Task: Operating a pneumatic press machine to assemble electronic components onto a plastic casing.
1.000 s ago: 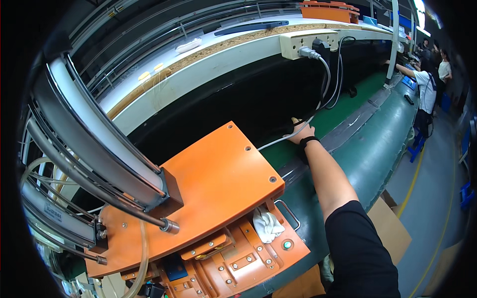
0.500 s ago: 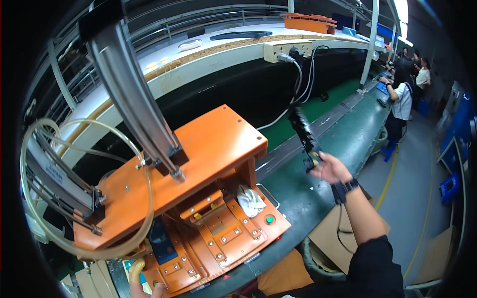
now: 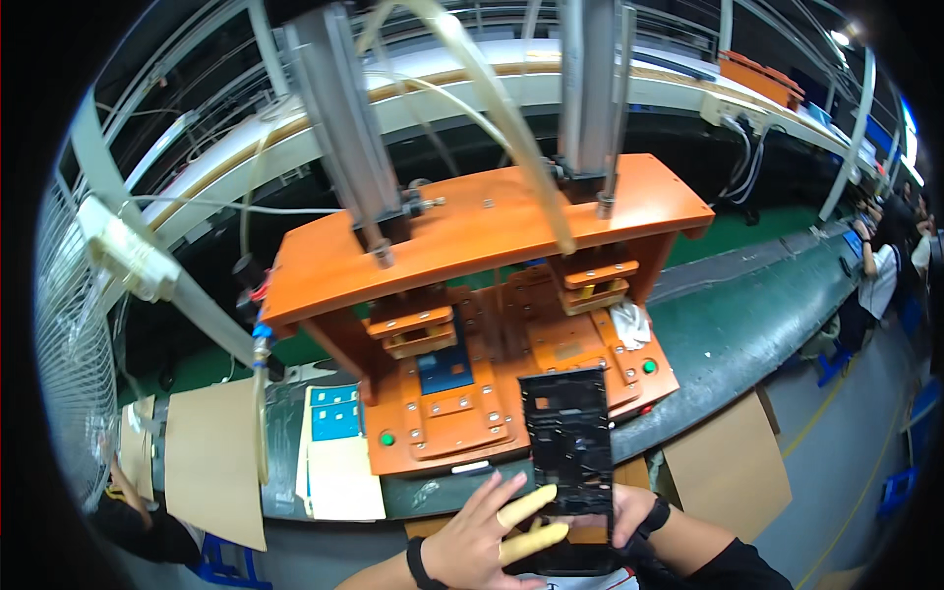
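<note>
In front of me is a black rectangular phone frame (image 3: 568, 423) with cut-outs, held up close. My right hand (image 3: 632, 516) grips its lower right edge, the thumb along the side. My left hand (image 3: 489, 536) has its fingers spread by the frame's lower left side, two of them in yellow finger cots; whether they touch it I cannot tell. Behind the frame stands an orange two-station press (image 3: 482, 241), its right front partly hidden. In its left station lies a blue plate (image 3: 444, 366).
A white cloth (image 3: 630, 324) lies at the press's right, near a green button (image 3: 649, 367). Left of the press are a pale sheet with blue pieces (image 3: 334, 418) and cardboard (image 3: 211, 462). A wire fan guard (image 3: 74, 344) stands far left. Other people sit along the green bench (image 3: 728, 305).
My view has swung left. My right hand has brought the phone frame from over the right of the bench to in front of me. My left hand has come away from the press toward it.
</note>
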`<state>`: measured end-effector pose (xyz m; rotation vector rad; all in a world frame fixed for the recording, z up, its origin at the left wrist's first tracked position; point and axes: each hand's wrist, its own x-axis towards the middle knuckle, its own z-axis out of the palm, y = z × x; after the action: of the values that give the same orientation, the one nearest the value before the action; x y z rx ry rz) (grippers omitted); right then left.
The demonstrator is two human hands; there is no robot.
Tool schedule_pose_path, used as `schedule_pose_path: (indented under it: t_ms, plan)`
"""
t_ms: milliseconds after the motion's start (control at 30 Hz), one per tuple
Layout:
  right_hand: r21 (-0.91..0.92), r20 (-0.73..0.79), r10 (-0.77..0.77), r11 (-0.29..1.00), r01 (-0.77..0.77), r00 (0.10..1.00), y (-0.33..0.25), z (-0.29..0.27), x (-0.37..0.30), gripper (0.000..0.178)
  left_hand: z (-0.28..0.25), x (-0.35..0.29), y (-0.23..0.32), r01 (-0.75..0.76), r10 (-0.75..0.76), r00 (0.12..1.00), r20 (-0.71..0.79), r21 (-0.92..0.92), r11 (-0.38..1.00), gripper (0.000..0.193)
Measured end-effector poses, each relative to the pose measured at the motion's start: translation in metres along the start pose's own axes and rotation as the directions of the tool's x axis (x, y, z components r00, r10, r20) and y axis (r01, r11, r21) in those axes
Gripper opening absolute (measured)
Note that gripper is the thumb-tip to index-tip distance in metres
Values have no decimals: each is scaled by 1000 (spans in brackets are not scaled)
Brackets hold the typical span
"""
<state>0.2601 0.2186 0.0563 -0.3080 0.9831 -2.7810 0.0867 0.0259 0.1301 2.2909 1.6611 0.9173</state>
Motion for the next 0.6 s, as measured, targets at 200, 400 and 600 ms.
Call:
schedule_pose_path:
  t_ms: [200,400,600]
  plan:
    - [144,121,21,989,-39,992,16,-7,51,102,-14,-17,-10,135,-126,970,-206,29,990,79]
    - [48,9,-52,998,52,999,11,-8,67,77,-46,-12,-51,256,-235,931,-278,42,966,75]
    - [-205,-139,-154,971,123,978,22,-29,33,58,-85,-7,-84,441,-460,861,-217,-133,887,70]
